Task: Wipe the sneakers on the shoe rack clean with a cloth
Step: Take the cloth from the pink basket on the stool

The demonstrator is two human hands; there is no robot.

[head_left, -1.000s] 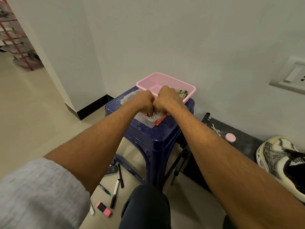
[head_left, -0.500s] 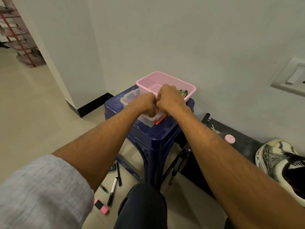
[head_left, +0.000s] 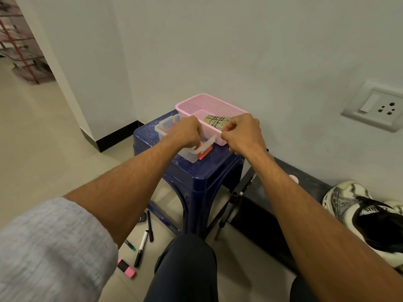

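A white and grey sneaker (head_left: 344, 201) with a black tongue sits at the right edge on a low black rack (head_left: 314, 184). A folded beige cloth (head_left: 214, 120) with dark stripes lies in a pink basket (head_left: 196, 103) on a blue plastic stool (head_left: 196, 177). In front of the basket stands a clear container (head_left: 185, 154) with orange latches. My left hand (head_left: 187, 132) curls its fingers over the container's near rim. My right hand (head_left: 242, 132) pinches the container's right end, beside the basket. What lies under the fingers is hidden.
Markers (head_left: 141, 245) and a pink highlighter (head_left: 127, 269) lie on the floor left of the stool. Thin black tripod legs (head_left: 235, 192) stand between stool and rack. A wall socket (head_left: 375, 105) is at the right. My knee (head_left: 185, 269) is below the stool.
My two hands were pressed together at the container's near end and have moved apart, the right one going toward the basket. The cloth in the basket now shows.
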